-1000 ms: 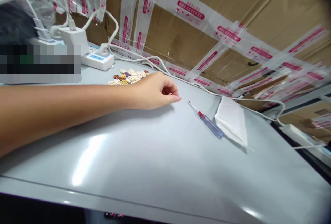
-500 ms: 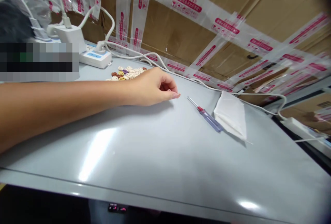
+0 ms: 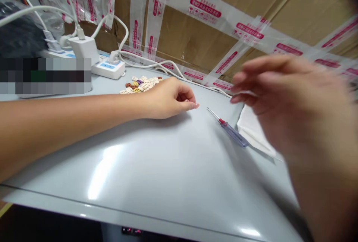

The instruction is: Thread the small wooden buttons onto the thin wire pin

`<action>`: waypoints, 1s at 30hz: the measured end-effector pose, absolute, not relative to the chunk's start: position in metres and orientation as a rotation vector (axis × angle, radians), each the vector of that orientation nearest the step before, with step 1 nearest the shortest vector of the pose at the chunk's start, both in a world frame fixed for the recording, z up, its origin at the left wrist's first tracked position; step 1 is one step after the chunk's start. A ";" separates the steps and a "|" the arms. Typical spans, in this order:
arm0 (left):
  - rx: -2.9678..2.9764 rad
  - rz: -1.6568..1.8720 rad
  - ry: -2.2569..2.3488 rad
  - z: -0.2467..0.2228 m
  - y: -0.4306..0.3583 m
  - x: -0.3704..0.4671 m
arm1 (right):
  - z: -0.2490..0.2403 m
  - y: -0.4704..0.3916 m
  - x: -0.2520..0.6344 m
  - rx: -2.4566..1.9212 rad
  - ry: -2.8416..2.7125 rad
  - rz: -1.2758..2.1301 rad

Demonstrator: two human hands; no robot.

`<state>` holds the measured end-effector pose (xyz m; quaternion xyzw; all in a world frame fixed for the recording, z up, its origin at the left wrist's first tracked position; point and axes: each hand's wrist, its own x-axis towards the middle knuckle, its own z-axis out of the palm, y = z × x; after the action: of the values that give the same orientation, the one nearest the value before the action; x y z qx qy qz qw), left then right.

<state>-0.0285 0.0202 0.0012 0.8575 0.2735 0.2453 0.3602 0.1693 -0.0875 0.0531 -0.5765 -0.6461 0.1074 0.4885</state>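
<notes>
In the head view, a right hand [image 3: 296, 104] has just come in from the side. Half a second ago only the left hand [image 3: 167, 98] was there. The right hand is blurry and up above the table [image 3: 167, 160]. Its fingers look loosely apart, and I see nothing in it. It now hides part of the white bag [image 3: 253, 126].

The left hand stays low by the table, its fingers curled and its thumb close to them. A tiny pale spot shows inside, but I cannot tell if it is holding something. The pile of buttons [image 3: 142, 83] is just behind its wrist.

The screwdriver [image 3: 235, 134] lies on the table, touched by no hand. So now both hands are here, with the screwdriver between them.
</notes>
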 end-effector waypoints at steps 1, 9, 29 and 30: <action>2.219 0.644 0.709 0.001 0.021 -0.028 | 0.041 -0.083 0.163 -1.416 -1.520 0.379; 2.182 0.703 0.715 0.001 0.020 -0.028 | -0.003 -0.075 0.140 -1.467 -1.569 0.603; 2.184 0.543 0.809 0.003 0.019 -0.027 | -0.013 -0.066 0.149 -1.350 -1.423 0.821; 2.202 0.535 0.816 0.003 0.019 -0.028 | -0.014 -0.066 0.149 -1.357 -1.429 0.813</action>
<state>-0.0277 0.0189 0.0035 0.8535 0.3162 0.2075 0.3586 0.1490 -0.0661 -0.0135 -0.5573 -0.5865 0.3338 0.4837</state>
